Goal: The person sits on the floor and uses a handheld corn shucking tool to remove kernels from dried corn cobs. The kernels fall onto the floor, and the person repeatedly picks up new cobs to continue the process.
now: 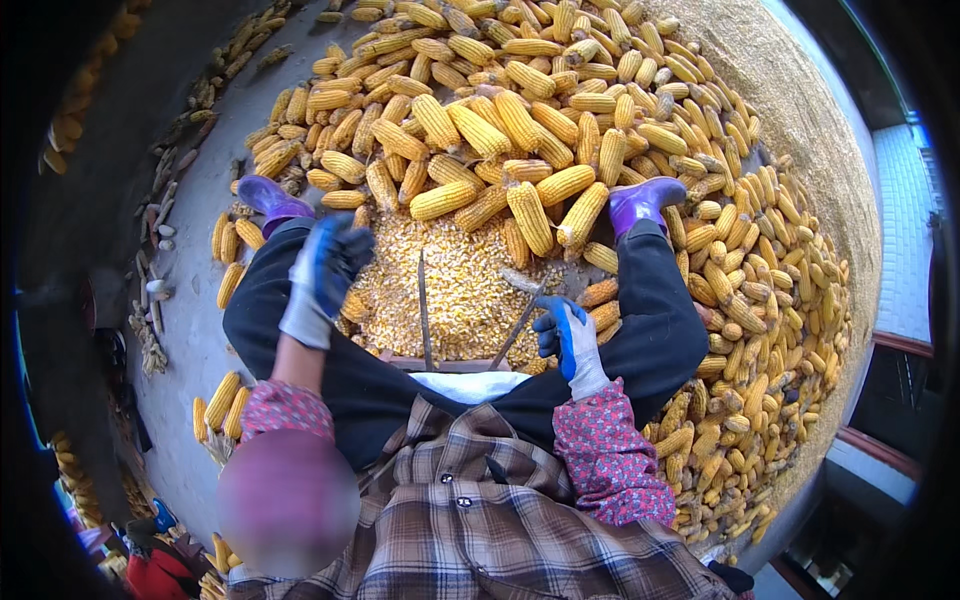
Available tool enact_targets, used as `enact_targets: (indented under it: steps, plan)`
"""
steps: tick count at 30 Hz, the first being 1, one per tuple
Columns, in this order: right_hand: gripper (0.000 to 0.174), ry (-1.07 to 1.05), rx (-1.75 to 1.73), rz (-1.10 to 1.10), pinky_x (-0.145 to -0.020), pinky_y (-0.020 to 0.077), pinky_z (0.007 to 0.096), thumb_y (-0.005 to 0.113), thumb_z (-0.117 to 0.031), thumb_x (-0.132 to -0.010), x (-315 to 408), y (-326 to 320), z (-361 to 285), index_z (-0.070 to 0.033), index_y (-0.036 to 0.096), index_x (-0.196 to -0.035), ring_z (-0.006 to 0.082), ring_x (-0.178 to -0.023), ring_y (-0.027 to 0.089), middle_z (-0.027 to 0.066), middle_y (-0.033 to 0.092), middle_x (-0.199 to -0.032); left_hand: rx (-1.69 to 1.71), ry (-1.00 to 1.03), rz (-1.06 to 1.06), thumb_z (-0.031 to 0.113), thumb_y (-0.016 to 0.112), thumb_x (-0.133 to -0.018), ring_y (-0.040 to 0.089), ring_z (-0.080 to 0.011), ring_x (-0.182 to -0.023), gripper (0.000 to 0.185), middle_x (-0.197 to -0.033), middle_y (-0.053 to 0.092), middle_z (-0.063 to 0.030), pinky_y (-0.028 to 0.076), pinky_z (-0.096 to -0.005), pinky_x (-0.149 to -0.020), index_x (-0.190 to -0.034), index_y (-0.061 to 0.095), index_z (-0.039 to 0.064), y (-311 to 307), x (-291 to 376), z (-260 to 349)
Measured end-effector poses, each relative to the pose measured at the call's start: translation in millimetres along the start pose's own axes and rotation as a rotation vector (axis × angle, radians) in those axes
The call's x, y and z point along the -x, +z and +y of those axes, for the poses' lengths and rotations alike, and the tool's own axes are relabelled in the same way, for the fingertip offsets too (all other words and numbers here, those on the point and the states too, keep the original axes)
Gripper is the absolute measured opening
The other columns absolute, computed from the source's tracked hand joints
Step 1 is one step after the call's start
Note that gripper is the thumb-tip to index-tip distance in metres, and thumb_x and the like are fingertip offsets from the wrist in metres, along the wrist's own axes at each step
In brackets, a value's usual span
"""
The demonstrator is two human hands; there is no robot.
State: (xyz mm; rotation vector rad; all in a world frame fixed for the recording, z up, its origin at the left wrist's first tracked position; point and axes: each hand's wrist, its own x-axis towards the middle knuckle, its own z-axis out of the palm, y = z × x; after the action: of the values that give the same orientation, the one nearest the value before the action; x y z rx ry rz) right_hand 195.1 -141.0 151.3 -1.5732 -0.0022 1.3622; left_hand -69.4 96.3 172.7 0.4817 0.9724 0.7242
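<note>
My left hand point(326, 274), in a white glove with blue coating, is raised over my left thigh at the left edge of the loose corn kernels point(465, 289). It is blurred, and whether its curled fingers hold anything is hidden. My right hand point(568, 341), gloved alike, hovers by my right thigh with its fingers bent and apart; nothing shows in them. Its fingertips are close to a slanting thin metal bar point(517, 326); contact cannot be told. A second thin bar point(422, 307) stands nearly upright left of it. Both rise from a wooden board edge point(450, 365) between my legs.
Husked corn cobs point(480, 131) are heaped beyond the kernels, and more cobs point(750, 300) spread down the right. My purple boots point(274, 201) flank the heap. Stripped cobs point(157, 289) lie on the concrete floor point(199, 300) at left. A person in red point(154, 574) is at lower left.
</note>
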Motion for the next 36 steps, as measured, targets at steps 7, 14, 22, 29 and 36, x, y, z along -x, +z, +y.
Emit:
enact_targets:
  steps: [7, 14, 22, 29, 36]
  plan:
    - [0.021, -0.255, 0.078, 0.118, -0.045, 0.0486, 0.0263, 0.060, -0.023, -0.082, -77, 1, -14, -0.006, 0.056, -0.094, 0.0127, -0.053, 0.058, 0.0058, 0.060, -0.072, -0.391, -0.409, -0.266, 0.022, 0.048, -0.091, 0.063, -0.0209, -0.074, 0.033, -0.088, 0.062, -0.0124, 0.052, -0.0302, -0.064, -0.119, 0.047, 0.004, 32, 47, -145]
    - [0.067, -0.205, 1.274, 0.354, -0.091, 0.0403, 0.0372, 0.071, -0.040, -0.065, -192, 32, -43, -0.005, 0.046, -0.117, 0.0294, -0.110, 0.048, 0.0143, 0.050, -0.120, -0.579, -0.374, -0.235, 0.026, 0.054, -0.088, 0.058, -0.0147, -0.077, 0.038, -0.091, 0.060, -0.0085, 0.049, -0.0269, -0.068, -0.119, 0.048, 0.003, 16, 34, -180]
    - [0.075, 0.004, 1.396, 0.386, -0.087, 0.0429, 0.0399, 0.072, -0.051, -0.058, -238, 46, -30, -0.006, 0.047, -0.113, 0.0284, -0.105, 0.053, 0.0141, 0.053, -0.113, -0.487, -0.395, -0.127, 0.022, 0.052, -0.089, 0.059, -0.0153, -0.082, 0.036, -0.095, 0.059, -0.0081, 0.050, -0.0278, -0.072, -0.118, 0.048, 0.002, 39, 22, -157]
    - [0.043, -0.196, 0.190, -0.442, -0.080, 0.0484, 0.0317, 0.066, -0.012, -0.077, -165, 33, -86, 0.001, 0.049, -0.114, 0.0157, -0.089, 0.059, 0.0068, 0.061, -0.097, -0.339, -0.319, -0.096, 0.017, 0.050, -0.090, 0.059, -0.0169, -0.085, 0.034, -0.094, 0.059, -0.0104, 0.052, -0.0304, -0.074, -0.117, 0.047, -0.001, 41, 21, -144]
    - [0.053, 0.163, -0.322, -0.576, -0.078, 0.0509, 0.0435, 0.058, -0.036, -0.082, -31, 60, -32, 0.002, 0.043, -0.116, 0.0275, -0.084, 0.061, 0.0172, 0.059, -0.099, -0.228, 0.093, 0.076, 0.023, 0.049, -0.091, 0.061, -0.0182, -0.081, 0.033, -0.092, 0.061, -0.0087, 0.050, -0.0286, -0.074, -0.119, 0.048, 0.006, 39, 18, -125]
